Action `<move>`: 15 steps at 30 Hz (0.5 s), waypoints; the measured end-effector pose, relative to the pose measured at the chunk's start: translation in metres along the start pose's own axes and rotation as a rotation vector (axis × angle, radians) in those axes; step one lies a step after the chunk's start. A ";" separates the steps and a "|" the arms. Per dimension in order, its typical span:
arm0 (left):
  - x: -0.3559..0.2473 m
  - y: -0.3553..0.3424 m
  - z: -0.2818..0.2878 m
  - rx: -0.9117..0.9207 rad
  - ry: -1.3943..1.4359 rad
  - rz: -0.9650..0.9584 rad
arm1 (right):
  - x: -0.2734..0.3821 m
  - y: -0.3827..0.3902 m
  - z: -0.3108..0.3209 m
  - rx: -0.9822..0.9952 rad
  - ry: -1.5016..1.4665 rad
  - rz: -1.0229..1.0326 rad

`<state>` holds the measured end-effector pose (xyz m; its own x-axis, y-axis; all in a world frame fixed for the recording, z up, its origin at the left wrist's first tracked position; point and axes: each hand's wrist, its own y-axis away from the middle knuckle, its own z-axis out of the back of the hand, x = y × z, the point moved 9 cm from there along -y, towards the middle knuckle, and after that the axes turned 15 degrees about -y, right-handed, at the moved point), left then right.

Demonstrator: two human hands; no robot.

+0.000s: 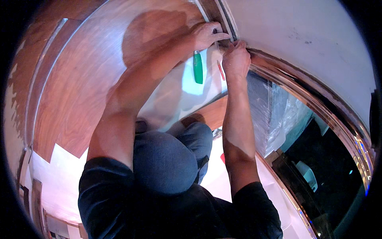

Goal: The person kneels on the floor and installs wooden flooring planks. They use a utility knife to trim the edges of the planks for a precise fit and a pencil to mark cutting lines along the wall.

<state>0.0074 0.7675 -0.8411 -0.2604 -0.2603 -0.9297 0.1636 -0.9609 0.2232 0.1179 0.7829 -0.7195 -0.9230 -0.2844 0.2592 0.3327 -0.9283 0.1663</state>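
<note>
My left hand [205, 36] is at the top centre, by the corner where wood flooring meets a metal-edged frame [227, 20], fingers curled over a small dark thing I cannot make out. Just right of it, my right hand [238, 57] presses with bent fingertips at the same edge; whatever it grips is hidden. A green-handled tool [197, 69] lies below my left hand on a pale strip [187, 95], its top end partly out of sight. A thin red stick [221, 71] lies beside my right hand.
Wood-look boards [71, 99] cover the floor to the left, above a white underlay [55, 183]. A pale wall [298, 47] rises to the right. Below its dark wooden sill [278, 71] are plastic sheeting [278, 119] and a dark opening. My bent knee [163, 159] is below my arms.
</note>
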 end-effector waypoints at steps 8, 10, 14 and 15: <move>-0.016 0.005 0.009 -0.197 0.015 -0.172 | -0.005 0.000 -0.001 -0.011 -0.053 -0.085; -0.009 0.006 0.010 -0.216 -0.033 -0.201 | 0.001 0.002 -0.002 -0.015 -0.042 -0.084; -0.061 0.041 0.060 -0.530 -0.412 -0.529 | 0.004 0.003 -0.001 0.065 -0.013 -0.070; -0.078 0.056 0.071 -0.676 -0.583 -0.654 | 0.006 0.003 -0.003 0.076 -0.018 -0.047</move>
<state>-0.0309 0.7271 -0.7353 -0.8658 0.1032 -0.4896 0.2709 -0.7261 -0.6320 0.1130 0.7778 -0.7204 -0.9345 -0.2360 0.2665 0.3036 -0.9194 0.2503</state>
